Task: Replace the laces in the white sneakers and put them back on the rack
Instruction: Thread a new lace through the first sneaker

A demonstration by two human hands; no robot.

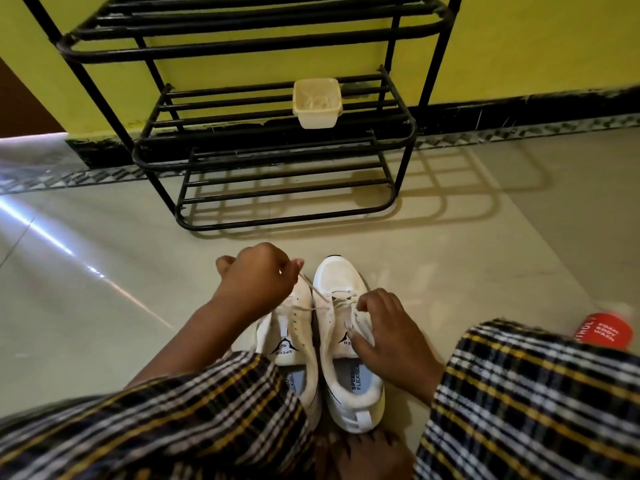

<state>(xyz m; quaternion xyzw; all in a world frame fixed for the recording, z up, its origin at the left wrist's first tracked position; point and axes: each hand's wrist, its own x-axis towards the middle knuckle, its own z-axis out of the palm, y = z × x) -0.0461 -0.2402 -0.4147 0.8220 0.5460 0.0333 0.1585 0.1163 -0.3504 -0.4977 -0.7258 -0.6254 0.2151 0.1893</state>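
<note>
Evidently the left hand (258, 277) pinches the lace (313, 289) taut; pulled harder, it could slip out of the right sneaker (346, 341), which the right hand (384, 336) seemingly only steadies.

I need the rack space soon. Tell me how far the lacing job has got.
Done: neither sneaker looks finished. The left sneaker shows bare eyelets. In hand: the left hand pinches a lace pulled from the right sneaker, where the right hand works the crossings. Left: finish both and set them on the rack, which holds only a tub.
</note>
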